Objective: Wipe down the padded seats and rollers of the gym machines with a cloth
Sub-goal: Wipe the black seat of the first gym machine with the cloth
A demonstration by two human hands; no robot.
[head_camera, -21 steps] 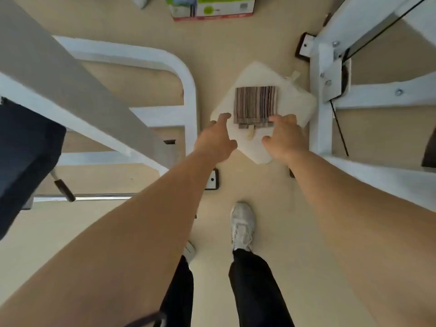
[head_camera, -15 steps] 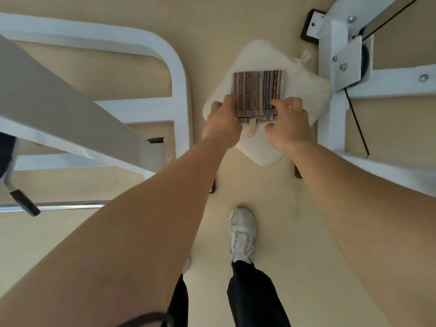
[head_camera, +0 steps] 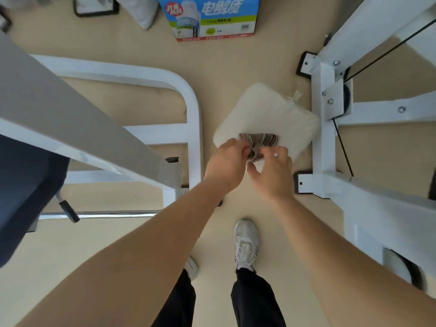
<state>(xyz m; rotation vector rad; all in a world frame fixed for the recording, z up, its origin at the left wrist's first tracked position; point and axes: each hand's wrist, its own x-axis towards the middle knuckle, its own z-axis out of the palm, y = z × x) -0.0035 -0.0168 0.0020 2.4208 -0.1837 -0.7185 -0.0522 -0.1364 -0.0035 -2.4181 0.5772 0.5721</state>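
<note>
The left hand (head_camera: 227, 159) is curled with its fingers pinched together on the near left edge of a small striped cloth of brown, grey and pink threads (head_camera: 260, 141), gripping it. The right hand (head_camera: 273, 172) sits just beside it, fingers bent and partly spread, the fingertips touching the cloth's near right part; whether it truly pinches the fabric or only presses on it is hard to tell, since the cloth is bunched and blurred there.

The striped cloth lies on the near corner of a square cream padded seat cushion (head_camera: 266, 112), crumpled and gathered up toward the hands instead of lying flat, with its far edge showing as a narrow striped band. The cushion is turned diamond-wise, low between a rounded white tubular machine frame (head_camera: 192, 107) on the left and a white bolted steel upright with a black cable (head_camera: 326, 109) on the right, which its right corner meets. A small tie or tag sticks out at the cushion's far right edge.

Below the arms, a white sneaker (head_camera: 245, 244) stands on the beige floor (head_camera: 236, 62).
</note>
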